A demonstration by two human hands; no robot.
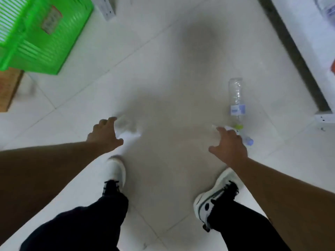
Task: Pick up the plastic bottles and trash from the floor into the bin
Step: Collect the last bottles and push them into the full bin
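A clear plastic bottle [236, 98] with a pale blue label and a green cap lies on the white tiled floor ahead on the right. My right hand [229, 144] is just below its cap end and grips a second small clear bottle [248, 140], whose blue cap sticks out past my fingers. My left hand [104, 134] is curled around a blurred piece of white paper trash [127, 133] above my left shoe. The green slatted plastic bin [39, 35] stands at the top left, well away from both hands.
A brown cardboard box [8, 89] sits under the bin's near corner. A white power strip [106, 8] lies at the top. A dark strip [293, 53] and a white ledge run along the right. My two shoes stand on the floor below my hands.
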